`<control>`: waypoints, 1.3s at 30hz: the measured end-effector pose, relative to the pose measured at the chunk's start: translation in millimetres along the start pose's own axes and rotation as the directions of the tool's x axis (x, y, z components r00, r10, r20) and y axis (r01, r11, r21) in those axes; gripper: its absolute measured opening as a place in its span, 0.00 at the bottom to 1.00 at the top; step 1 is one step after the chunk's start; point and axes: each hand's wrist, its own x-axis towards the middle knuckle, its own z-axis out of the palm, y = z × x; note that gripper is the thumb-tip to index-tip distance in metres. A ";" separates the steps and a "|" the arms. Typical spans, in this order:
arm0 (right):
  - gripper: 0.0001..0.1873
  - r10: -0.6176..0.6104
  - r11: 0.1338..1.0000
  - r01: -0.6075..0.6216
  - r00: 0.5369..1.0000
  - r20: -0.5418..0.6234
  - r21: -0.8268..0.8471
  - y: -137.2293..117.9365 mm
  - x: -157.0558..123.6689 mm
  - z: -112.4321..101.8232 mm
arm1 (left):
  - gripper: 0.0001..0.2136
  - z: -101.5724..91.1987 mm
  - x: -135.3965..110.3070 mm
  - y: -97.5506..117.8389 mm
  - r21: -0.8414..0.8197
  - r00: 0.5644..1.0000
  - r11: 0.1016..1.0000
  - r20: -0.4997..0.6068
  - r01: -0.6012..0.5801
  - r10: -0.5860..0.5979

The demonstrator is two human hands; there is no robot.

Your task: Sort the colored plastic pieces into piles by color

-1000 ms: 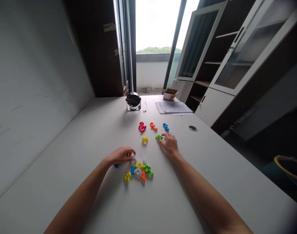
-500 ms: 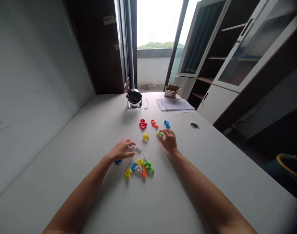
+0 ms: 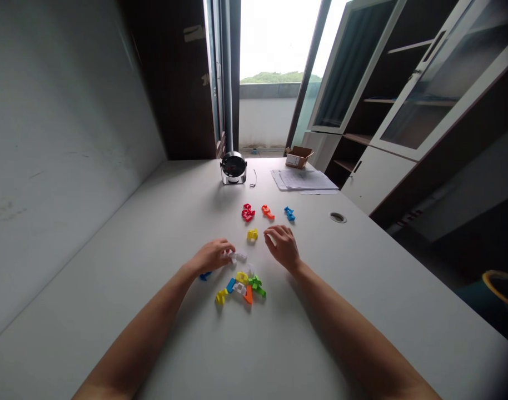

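Note:
My left hand (image 3: 214,254) has its thumb and fingers closed on the near end of a white plastic piece (image 3: 239,256) on the table. Right of it, my right hand (image 3: 282,244) is above the table with its fingers bent and apart, and nothing shows in them. The lone green piece seen earlier is hidden behind this hand. A yellow piece (image 3: 252,235) lies left of its fingertips. Between my forearms is a loose pile with a yellow piece (image 3: 242,276), green pieces (image 3: 257,285), a white piece (image 3: 239,288) and an orange piece (image 3: 248,294).
Farther back lie red pieces (image 3: 248,213), orange pieces (image 3: 268,211) and blue pieces (image 3: 289,213) in a row. Behind them are a round black-and-silver device (image 3: 233,168), papers (image 3: 306,180) and a small cardboard box (image 3: 298,157). A cable hole (image 3: 338,218) is at right.
My right hand has drawn left and slightly toward me from the green piece, which is now out of sight. My left fingers have closed in on the white piece. The view has shifted a little.

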 end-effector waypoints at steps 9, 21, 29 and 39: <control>0.06 -0.226 0.965 0.205 0.966 0.124 0.161 -38.2 -2.5 1.0 | 0.08 7.5 5.0 3.4 -0.231 0.993 0.971 -0.090 0.058 -0.081; 0.09 -0.338 0.923 0.291 0.927 0.164 0.253 -47.2 -5.0 3.2 | 0.13 20.9 8.6 23.6 -0.647 0.984 0.755 -0.037 0.109 -0.174; 0.13 -0.338 0.917 0.287 0.928 0.159 0.277 -47.3 -8.0 5.4 | 0.15 22.5 7.8 32.2 -0.681 0.979 0.723 -0.044 0.116 -0.199; 0.07 -0.246 0.923 0.171 0.951 0.186 0.346 -44.9 -12.2 10.8 | 0.13 31.8 8.4 28.1 -0.629 0.975 0.772 -0.099 0.094 -0.200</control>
